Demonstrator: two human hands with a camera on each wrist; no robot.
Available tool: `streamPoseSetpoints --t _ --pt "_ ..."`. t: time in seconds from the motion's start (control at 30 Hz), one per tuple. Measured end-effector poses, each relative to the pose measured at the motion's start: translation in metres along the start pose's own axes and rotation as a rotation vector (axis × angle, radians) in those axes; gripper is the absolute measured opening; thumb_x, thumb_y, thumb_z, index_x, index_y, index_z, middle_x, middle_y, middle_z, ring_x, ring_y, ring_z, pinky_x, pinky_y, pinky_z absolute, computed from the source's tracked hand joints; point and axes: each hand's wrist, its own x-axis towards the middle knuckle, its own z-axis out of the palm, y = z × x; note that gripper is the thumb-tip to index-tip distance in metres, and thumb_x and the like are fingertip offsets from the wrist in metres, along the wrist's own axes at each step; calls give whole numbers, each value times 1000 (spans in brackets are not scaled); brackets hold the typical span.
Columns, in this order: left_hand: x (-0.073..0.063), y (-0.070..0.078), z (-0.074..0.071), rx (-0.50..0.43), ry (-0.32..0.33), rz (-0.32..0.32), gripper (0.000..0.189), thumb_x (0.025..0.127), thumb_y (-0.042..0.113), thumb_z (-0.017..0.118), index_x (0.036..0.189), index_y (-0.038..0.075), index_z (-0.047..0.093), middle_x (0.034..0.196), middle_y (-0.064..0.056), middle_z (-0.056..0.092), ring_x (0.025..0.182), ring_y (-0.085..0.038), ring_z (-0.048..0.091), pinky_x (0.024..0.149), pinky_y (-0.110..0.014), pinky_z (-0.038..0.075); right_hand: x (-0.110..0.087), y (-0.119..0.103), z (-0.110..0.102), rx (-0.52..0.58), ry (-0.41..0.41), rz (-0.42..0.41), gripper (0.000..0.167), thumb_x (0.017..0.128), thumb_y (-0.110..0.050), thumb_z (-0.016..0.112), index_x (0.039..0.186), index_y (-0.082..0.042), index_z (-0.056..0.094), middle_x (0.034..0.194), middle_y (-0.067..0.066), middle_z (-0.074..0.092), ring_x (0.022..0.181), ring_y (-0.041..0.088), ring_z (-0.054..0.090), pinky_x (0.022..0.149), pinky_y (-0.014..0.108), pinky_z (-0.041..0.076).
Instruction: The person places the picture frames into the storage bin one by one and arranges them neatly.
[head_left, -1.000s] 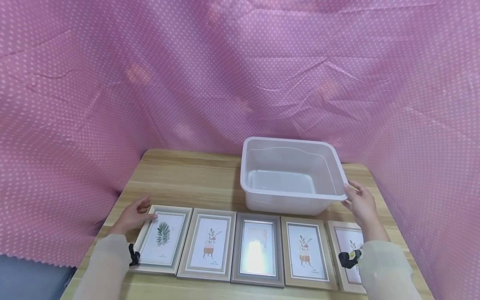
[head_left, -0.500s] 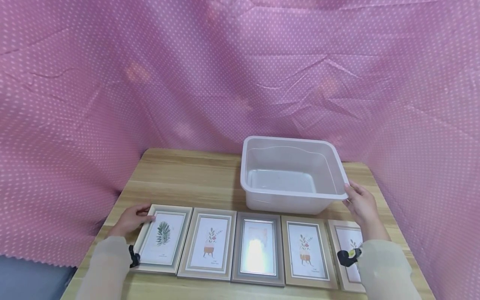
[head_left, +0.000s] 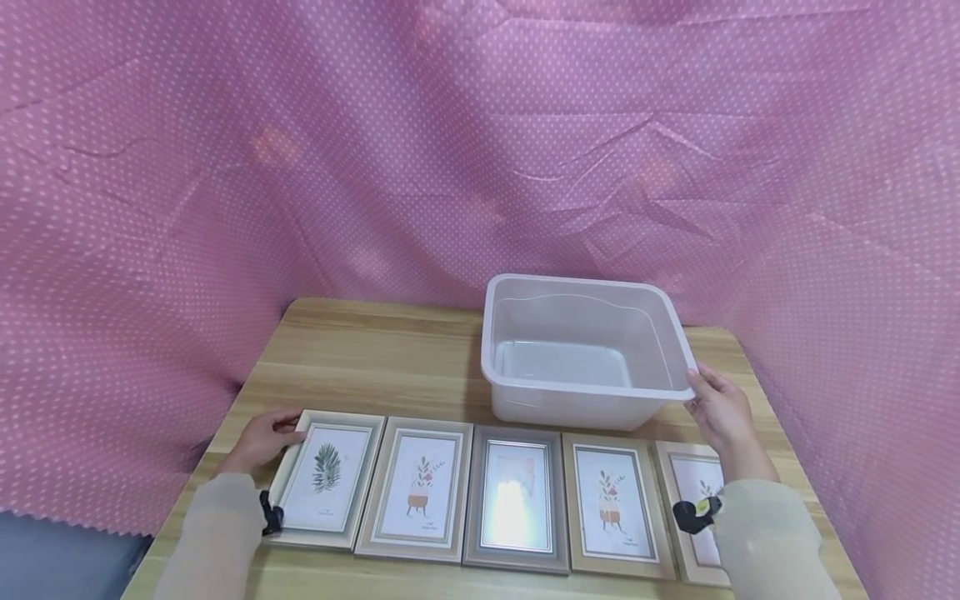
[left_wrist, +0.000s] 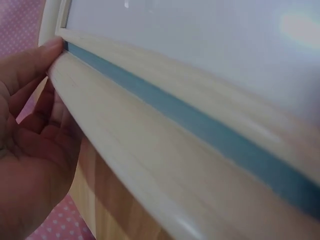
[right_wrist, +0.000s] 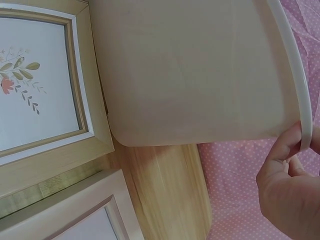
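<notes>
At the left end of a row of picture frames, my left hand (head_left: 261,439) pinches the edge of the picture frame (head_left: 327,479) with the green leaf print. In the left wrist view its thumb (left_wrist: 50,49) lies on the pale frame border (left_wrist: 125,115), with the other fingers curled below the edge. My right hand (head_left: 726,417) grips the near right corner of a white plastic tub (head_left: 577,404). The right wrist view has the tub's rim (right_wrist: 300,90) between thumb and fingers. Nothing lies inside the tub.
Beside the leaf print lie two picture frames, one with a potted plant (head_left: 416,492) and one with strong glare (head_left: 516,500). Further right are a gold-edged frame (head_left: 618,500) and a pale frame (head_left: 693,500) partly under my right sleeve. Pink dotted cloth (head_left: 480,167) surrounds the wooden table (head_left: 375,350).
My left hand's fingers have closed in from a looser spread onto the leaf-print picture frame's edge. The right hand, the tub and the picture frames stay about where they were.
</notes>
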Motion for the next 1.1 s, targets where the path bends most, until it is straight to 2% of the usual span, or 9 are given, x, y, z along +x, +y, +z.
streamPoseSetpoints --t 0.1,0.23,0.4,0.5,0.6,0.7,0.87,1.0,1.1 --pt "-1 2 -1 -8 3 3 51 83 1 69 126 -18 48 117 -32 57 102 -39 58 75 -25 53 0 -1 0 -13 7 8 59 94 -15 59 144 0 32 101 -6 61 89 5 59 71 15 50" --pt "-2 3 -6 -21 -6 1 53 84 1 68 129 -17 46 121 -33 55 108 -42 55 76 -25 53 1 -3 1 -32 10 27 69 94 -17 59 147 4 20 102 -8 60 92 4 58 74 14 50" --pt "-2 7 -15 -73 -35 -13 55 85 3 67 131 -16 44 123 -34 53 104 -30 60 73 -24 54 2 -4 1 -33 21 41 70 94 -18 59 147 3 19 103 -9 59 93 4 58 76 15 50" --pt "-1 11 -19 -116 -50 -15 55 85 2 68 131 -16 44 123 -34 52 99 -20 61 73 -23 54 3 -4 0 -11 20 39 55 94 -16 60 142 -5 38 100 -9 62 91 4 59 74 15 50" --pt "-1 18 -22 -134 -77 -5 58 85 3 68 132 -17 40 125 -35 50 103 -24 60 77 -27 54 3 -4 -1 32 9 42 28 93 -14 61 121 -15 60 97 -8 64 89 5 60 72 16 50" --pt "-3 29 -25 -128 -96 -37 59 86 5 67 135 -15 40 127 -34 49 109 -31 56 83 -34 53 2 -4 -1 52 2 50 15 93 -12 61 105 -19 67 96 -8 65 88 6 61 72 16 50" --pt "-4 43 -33 -114 -121 -38 61 88 7 66 137 -15 36 130 -34 46 113 -36 52 87 -37 52 2 -4 -1 68 -12 54 13 93 -11 60 98 -20 68 96 -6 66 87 7 62 70 16 50" --pt "-2 47 -38 -157 -106 2 60 87 3 66 135 -17 37 128 -35 46 106 -24 59 81 -28 54 1 -4 -2 90 -25 54 14 94 -10 59 99 -19 68 96 -6 67 90 7 62 73 17 51" --pt "-1 52 -44 -178 -100 20 58 86 1 65 133 -18 38 125 -35 49 94 -9 62 77 -25 54 -1 -4 -2 89 -24 63 25 94 -10 59 117 -16 63 98 -7 66 92 7 62 76 17 51"
